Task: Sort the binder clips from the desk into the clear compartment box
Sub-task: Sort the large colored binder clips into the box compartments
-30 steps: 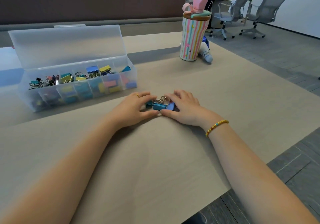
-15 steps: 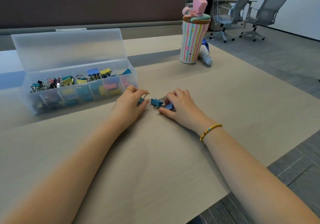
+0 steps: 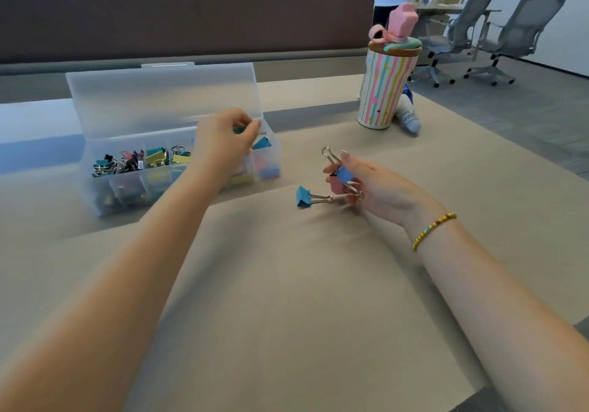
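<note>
Left hand grip pinches teal clip over clear box right end. Right hand grip holds blue clip; another blue clip lies on worktop just left, bare surface around.

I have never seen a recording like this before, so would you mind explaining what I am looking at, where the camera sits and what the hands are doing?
There is no machine here: a person wears a camera on the head, which looks forward and down, so the two forearms reaching in from the bottom are the person's own.

The left hand pinches a teal binder clip over the right end of the clear compartment box, whose lid stands open and whose sections already hold coloured clips. The right hand holds a blue binder clip just above the desk. One more blue clip lies on the desk beside that hand.

Further back stand a striped cup with a pink topper and, behind it, a small lying bottle.
</note>
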`<state>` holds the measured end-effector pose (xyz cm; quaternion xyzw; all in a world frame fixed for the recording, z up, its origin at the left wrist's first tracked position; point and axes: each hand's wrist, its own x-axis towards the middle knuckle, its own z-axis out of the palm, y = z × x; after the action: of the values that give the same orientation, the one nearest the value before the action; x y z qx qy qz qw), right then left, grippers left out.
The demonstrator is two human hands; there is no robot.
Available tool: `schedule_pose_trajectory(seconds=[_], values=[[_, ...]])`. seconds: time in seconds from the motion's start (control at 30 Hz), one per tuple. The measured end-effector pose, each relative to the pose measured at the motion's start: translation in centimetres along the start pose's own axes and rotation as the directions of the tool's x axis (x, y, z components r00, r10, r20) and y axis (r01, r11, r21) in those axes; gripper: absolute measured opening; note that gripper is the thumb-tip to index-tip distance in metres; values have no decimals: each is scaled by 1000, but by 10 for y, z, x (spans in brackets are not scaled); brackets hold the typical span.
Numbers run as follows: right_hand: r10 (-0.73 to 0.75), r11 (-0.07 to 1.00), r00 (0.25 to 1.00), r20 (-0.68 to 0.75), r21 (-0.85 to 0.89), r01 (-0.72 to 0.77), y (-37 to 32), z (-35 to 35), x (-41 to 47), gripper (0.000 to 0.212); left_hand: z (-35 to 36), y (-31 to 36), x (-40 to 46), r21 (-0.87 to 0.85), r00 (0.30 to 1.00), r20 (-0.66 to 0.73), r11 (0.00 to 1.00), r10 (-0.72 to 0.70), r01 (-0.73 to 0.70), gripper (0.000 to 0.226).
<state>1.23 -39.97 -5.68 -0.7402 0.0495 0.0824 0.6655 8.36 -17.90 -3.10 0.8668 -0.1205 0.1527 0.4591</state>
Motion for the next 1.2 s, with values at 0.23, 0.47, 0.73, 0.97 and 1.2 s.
schedule_pose_trajectory(seconds=[0.23, 0.47, 0.73, 0.97, 1.2], values=[[-141, 989, 990, -28, -52, 140, -49, 42, 42, 34, 23, -1, 40, 422, 967, 244, 906, -68, -43, 34], [-274, 960, 949, -157, -103, 261, -84, 57, 80, 34, 2, -19, 49, 546, 888, 413, 835, -203, -63, 21], [-312, 935, 943, -112, -213, 284, -71, 92, 108, 40, -2, -25, 49, 289, 925, 337, 954, -178, 78, 21], [-363, 867, 926, -99, -400, 297, -62, 99, 119, 41, -15, -25, 51, 279, 932, 319, 957, -174, 83, 30], [-363, 863, 922, -134, -421, 278, -56, 98, 125, 42, -8, -31, 50, 307, 911, 362, 948, -199, 85, 31]])
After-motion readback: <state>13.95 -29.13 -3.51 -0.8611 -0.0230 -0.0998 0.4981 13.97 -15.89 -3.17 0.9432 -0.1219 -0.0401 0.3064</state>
